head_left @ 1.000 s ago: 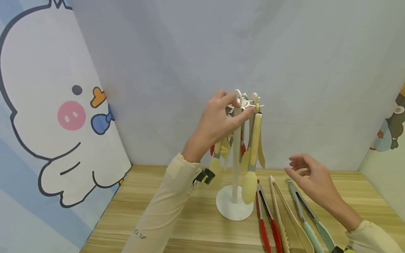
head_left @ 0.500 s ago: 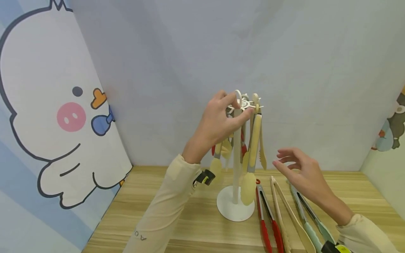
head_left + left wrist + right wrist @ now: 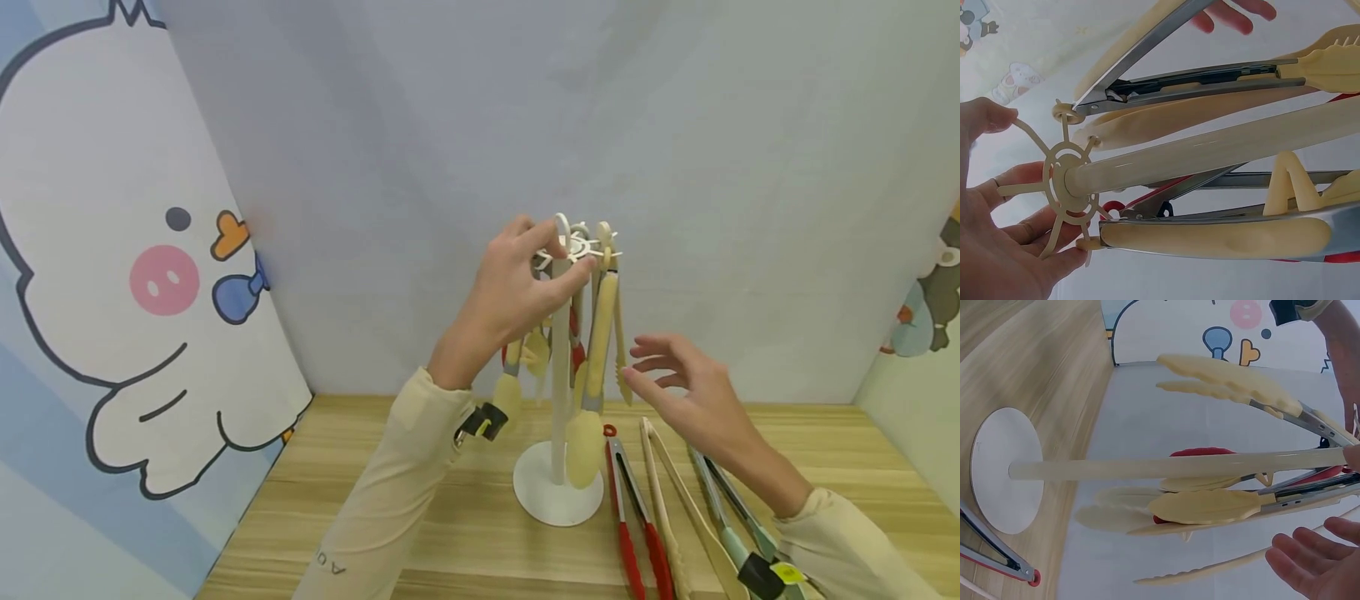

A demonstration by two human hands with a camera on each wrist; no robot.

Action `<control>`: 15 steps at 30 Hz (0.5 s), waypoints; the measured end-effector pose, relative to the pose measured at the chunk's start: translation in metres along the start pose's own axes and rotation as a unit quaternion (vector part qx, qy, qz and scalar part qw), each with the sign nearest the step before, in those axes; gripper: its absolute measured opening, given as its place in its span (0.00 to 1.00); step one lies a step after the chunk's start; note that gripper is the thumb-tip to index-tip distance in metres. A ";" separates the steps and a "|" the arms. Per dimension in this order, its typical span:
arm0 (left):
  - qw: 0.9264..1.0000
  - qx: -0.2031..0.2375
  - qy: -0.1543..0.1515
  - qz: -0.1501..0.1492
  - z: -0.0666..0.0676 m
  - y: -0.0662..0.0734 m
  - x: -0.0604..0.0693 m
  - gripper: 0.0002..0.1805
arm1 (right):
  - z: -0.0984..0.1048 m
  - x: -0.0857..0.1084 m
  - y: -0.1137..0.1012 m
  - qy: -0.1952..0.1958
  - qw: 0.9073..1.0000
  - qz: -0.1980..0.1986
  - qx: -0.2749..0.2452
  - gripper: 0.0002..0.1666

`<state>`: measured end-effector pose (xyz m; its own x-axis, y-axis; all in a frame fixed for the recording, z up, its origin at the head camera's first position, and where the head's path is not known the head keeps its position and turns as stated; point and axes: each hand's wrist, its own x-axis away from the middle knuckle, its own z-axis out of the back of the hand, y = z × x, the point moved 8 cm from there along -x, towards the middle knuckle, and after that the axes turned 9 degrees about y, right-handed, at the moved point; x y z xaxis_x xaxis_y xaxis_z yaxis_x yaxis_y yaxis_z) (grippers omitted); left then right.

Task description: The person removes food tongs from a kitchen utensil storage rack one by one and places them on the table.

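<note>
A white utensil stand (image 3: pixel 560 375) with a spoked hook wheel (image 3: pixel 1054 187) on top stands upright on the table. My left hand (image 3: pixel 517 287) holds that wheel, its fingertips among the spokes in the left wrist view. Yellow-tipped tongs (image 3: pixel 600 342) hang from a hook on the right side, and beige tongs (image 3: pixel 622 358) hang behind them. More yellow tongs (image 3: pixel 1210 506) and some red ones hang around the pole, partly overlapping. My right hand (image 3: pixel 693 400) is just right of the hanging tongs, fingers loosely bent, holding nothing.
On the wooden table (image 3: pixel 465 533), right of the stand's round base (image 3: pixel 555 500), lie red-handled tongs (image 3: pixel 637 525), wooden-looking tongs (image 3: pixel 667 508) and mint-green tongs (image 3: pixel 723 500). A grey backdrop (image 3: pixel 420 208) rises behind, with a cartoon-printed panel (image 3: pixel 112 208) at left.
My right hand has moved left and slightly up, from above the mint-green tongs to beside the hanging tongs. The left hand stays on the wheel; the front hanging tongs have shifted slightly left.
</note>
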<state>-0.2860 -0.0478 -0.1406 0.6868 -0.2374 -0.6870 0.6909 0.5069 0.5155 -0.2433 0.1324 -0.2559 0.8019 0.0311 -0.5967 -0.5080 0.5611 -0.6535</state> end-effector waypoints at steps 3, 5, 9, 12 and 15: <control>1.000 0.001 -0.001 0.002 0.000 0.000 0.000 0.18 | -0.006 -0.002 -0.003 -0.011 1.000 0.002 -0.018 0.27; 1.000 0.003 -0.001 0.004 0.000 0.000 0.000 0.18 | -0.010 -0.004 -0.006 -0.021 0.999 0.004 -0.027 0.29; 1.000 0.000 -0.002 0.004 0.001 0.000 0.000 0.17 | -0.017 -0.006 -0.009 -0.039 0.998 0.006 -0.044 0.32; 1.000 -0.009 -0.001 -0.002 0.002 0.000 -0.001 0.17 | -0.021 -0.008 -0.010 -0.045 0.998 0.004 -0.049 0.34; 1.000 -0.020 0.001 -0.012 0.002 0.002 -0.002 0.17 | -0.024 -0.009 -0.012 -0.046 0.998 0.004 -0.050 0.36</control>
<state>-0.2859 -0.0482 -0.1373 0.6703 -0.2475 -0.6996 0.6970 0.5336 0.4790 -0.2523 0.1054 -0.2542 0.8213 0.1132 -0.5591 -0.5389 0.4752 -0.6955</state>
